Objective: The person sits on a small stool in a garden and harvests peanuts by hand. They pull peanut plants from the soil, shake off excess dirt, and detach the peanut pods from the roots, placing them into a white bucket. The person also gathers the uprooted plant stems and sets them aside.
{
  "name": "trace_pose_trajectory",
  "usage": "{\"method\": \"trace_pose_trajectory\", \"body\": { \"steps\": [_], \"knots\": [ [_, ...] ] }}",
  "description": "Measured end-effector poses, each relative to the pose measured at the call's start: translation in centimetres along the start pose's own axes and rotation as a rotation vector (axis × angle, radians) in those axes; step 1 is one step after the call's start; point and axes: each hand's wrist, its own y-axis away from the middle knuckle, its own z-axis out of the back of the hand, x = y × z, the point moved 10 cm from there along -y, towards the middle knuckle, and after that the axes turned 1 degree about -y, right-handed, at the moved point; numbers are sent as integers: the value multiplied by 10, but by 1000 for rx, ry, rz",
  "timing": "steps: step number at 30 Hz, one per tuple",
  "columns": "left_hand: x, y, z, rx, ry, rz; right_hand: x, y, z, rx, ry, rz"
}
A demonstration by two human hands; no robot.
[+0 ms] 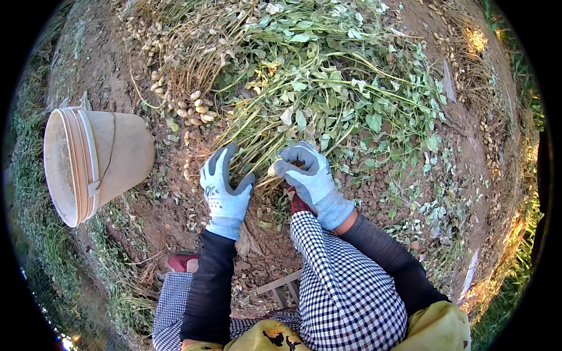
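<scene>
Pulled peanut plants (333, 83) with green leaves lie on the soil before me. My left hand (226, 188), in a white glove with grey coated fingers, is at the lower left end of their stems, thumb and fingers apart around the stem ends; a firm hold cannot be made out. My right hand (307, 175), gloved alike, has its thumb and forefinger closed together on a small pale thing, perhaps a peanut pod (273, 170), beside the stems. A cluster of peanut pods (199, 109) lies above my left hand, at the roots of drier plants.
A whitish plastic bucket (125, 149) with a wire handle lies on its side at the left. A wooden stool or frame (281, 285) shows between my legs. More uprooted peanut plants (474, 66) lie at the upper right. Dark red shoes (182, 262) stand on the soil.
</scene>
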Motion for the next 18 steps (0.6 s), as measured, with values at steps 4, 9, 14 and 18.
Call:
{"method": "trace_pose_trajectory", "body": {
  "steps": [4,9,14,18],
  "knots": [
    [-31,10,39,-214,161,-91,5,-1,-2,40,52,12],
    [-18,33,-44,230,964,517,17,0,-7,50,48,86],
    [2,64,-95,388,1245,650,1,1,-1,-1,-68,-120],
    [-12,63,-59,451,1082,716,45,-3,0,14,229,187]
  ]
}}
